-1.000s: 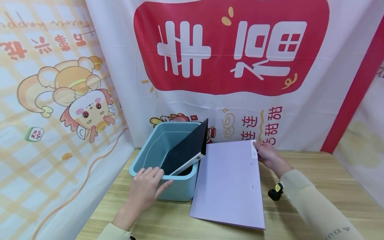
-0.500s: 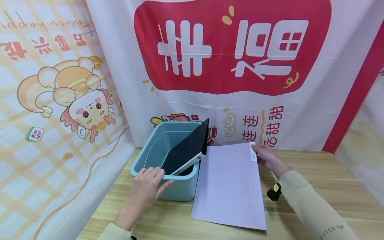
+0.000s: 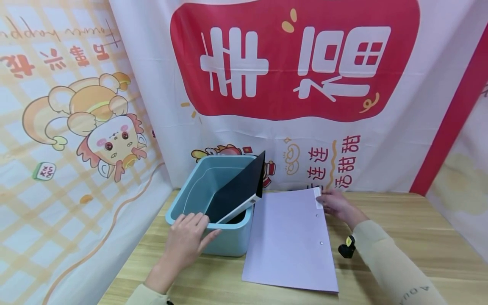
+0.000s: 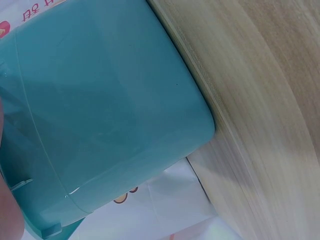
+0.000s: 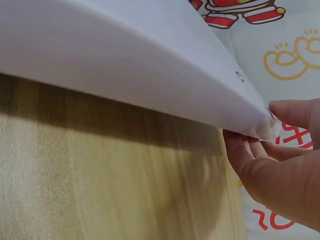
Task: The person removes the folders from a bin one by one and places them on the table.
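A lilac folder (image 3: 289, 237) lies on the wooden table (image 3: 400, 237), its far right corner raised a little. My right hand (image 3: 333, 203) pinches that corner by its white tab, thumb on top; the right wrist view shows the folder (image 5: 150, 75) lifted off the wood with fingers (image 5: 260, 160) under it. A teal plastic bin (image 3: 211, 199) stands left of the folder. A black-covered book (image 3: 238, 190) leans out of the bin over its right rim. My left hand (image 3: 187, 241) rests with straight fingers on the bin's near rim. The left wrist view shows only the bin's outer wall (image 4: 110, 115).
Printed cloth banners (image 3: 289, 84) hang close behind the table and along its left side. A pale curtain with a red stripe stands at the right. Bare wood shows right of the folder and in front of the bin.
My right hand has lowered the folder's far corner slightly and drawn it a little to the left. The left hand, the bin and the book have stayed put.
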Motion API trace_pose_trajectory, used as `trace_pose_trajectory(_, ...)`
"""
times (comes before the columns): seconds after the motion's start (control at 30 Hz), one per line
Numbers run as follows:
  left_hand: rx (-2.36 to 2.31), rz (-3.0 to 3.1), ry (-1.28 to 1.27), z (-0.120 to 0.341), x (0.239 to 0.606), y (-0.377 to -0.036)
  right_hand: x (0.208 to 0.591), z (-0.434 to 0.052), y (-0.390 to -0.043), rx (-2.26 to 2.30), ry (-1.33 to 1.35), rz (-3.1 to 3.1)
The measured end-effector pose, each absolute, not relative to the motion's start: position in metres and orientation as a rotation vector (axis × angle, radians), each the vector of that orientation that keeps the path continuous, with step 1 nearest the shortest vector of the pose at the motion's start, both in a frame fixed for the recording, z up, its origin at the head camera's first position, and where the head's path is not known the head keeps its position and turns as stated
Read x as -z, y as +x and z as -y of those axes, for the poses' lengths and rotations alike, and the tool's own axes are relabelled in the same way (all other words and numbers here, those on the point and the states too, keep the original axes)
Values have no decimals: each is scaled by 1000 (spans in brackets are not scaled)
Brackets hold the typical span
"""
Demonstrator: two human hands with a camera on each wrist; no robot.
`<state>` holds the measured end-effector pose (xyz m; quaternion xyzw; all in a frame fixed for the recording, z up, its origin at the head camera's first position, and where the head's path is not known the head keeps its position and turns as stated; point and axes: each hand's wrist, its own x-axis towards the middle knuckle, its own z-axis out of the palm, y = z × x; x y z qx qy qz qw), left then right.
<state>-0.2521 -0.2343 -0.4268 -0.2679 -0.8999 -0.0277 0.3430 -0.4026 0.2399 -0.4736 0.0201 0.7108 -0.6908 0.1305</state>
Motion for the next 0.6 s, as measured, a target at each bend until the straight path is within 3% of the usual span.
trace_pose_trajectory(0.6,68,2355,-683,234,426,-250,489,-238,-402,1792,48,-2332)
